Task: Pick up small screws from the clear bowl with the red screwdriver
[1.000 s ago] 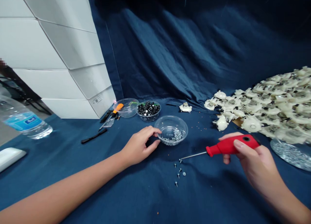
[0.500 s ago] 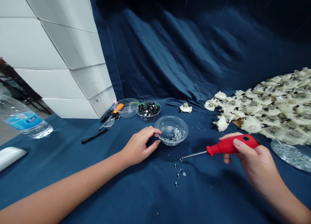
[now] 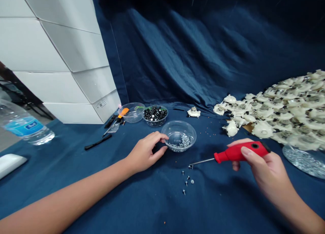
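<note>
**Item 1:** red-handled screwdriver (image 3: 238,153), thin steel shaft, held above the blue cloth (image 3: 142,200) right of centre. Its tip sits at 1 small screw (image 3: 190,166); contact cannot be confirmed.

**Item 2:** right hand (image 3: 264,169), closed around the screwdriver handle, fingers wrapped, thumb along the top.

**Item 3:** left hand (image 3: 144,151), fingers curved, not spread flat. Fingertips (image 3: 161,136) touch the left rim of a clear plastic bowl (image 3: 179,136); whether they pinch it cannot be told.

**Item 4:** small silver screws (image 3: 184,141), a heap inside that bowl.

**Item 5:** 5 loose screws (image 3: 186,181), lying on the cloth below the bowl, just beside the shaft tip.

**Item 6:** 2 further bowls behind, side by side: 1 holding black-and-silver small parts (image 3: 155,115), 1 clear bowl (image 3: 131,112) to its left.

**Item 7:** orange-handled tool (image 3: 118,118) and black strip (image 3: 98,142), left of these bowls.

**Item 8:** off-white plastic parts, a large pile (image 3: 286,109) at right; 1 single part (image 3: 194,112) apart from it.

**Item 9:** round clear tray of silver screws (image 3: 304,161), at the pile's lower edge.

**Item 10:** plastic water bottle (image 3: 20,124), lying at far left; white object (image 3: 10,164) below it.

**Item 11:** white panelled wall (image 3: 58,58) and dark blue backdrop cloth (image 3: 193,48), behind everything.
</note>
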Motion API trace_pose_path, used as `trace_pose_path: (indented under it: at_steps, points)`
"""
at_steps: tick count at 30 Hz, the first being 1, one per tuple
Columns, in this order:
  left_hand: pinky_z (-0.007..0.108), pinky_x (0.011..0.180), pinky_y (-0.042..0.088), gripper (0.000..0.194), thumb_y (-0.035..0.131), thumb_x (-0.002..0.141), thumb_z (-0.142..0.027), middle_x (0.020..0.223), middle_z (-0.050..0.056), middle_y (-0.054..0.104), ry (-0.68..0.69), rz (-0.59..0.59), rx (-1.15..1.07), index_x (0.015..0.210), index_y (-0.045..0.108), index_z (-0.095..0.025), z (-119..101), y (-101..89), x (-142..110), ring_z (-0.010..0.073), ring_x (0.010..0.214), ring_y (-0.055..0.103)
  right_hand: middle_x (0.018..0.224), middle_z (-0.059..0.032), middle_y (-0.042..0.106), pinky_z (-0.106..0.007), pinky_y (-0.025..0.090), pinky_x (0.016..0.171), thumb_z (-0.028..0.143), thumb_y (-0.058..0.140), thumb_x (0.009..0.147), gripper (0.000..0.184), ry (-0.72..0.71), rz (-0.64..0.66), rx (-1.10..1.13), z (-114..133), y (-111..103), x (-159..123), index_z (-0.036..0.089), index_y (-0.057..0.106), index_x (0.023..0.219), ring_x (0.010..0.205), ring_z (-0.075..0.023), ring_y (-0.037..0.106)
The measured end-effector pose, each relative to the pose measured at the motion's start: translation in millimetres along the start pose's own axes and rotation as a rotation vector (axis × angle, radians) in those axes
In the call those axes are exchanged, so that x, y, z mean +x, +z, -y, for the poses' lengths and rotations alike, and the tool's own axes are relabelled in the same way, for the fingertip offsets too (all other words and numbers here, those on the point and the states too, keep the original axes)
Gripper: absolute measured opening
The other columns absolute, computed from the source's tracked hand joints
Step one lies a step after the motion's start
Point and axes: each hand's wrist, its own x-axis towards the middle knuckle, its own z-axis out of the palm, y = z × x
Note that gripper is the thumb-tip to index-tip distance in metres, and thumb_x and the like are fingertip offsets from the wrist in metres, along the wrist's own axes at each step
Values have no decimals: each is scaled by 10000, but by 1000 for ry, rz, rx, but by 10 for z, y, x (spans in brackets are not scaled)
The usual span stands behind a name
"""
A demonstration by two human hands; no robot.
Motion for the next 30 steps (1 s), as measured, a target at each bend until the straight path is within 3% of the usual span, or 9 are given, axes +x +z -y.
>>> trace_pose_path:
  at_steps: [14,24,30]
  points:
    - [376,856,572,258,597,1060,-253,1123,76,724,52,12,11,1312,648,-246,-28,-12,4,233,995,679,846,-62,745,-373,553,628,488,775,984,254,-87,-18,-26,4,4,-48,237,804,1012,666,-243,654]
    - [379,861,580,263,602,1056,-253,1121,71,720,48,23,10,1314,650,-245,-31,-12,3,232,992,678,721,-43,707,-376,539,627,490,758,1000,275,-50,-20,37,9,13,-23,220,806,1019,640,-247,643]
    - [372,850,584,255,600,1062,-271,1123,75,724,47,23,8,1310,654,-249,-21,-11,3,236,1002,686,759,-43,746,-356,552,610,479,760,999,259,-38,-25,57,-1,-20,9,230,824,1024,619,-229,658]
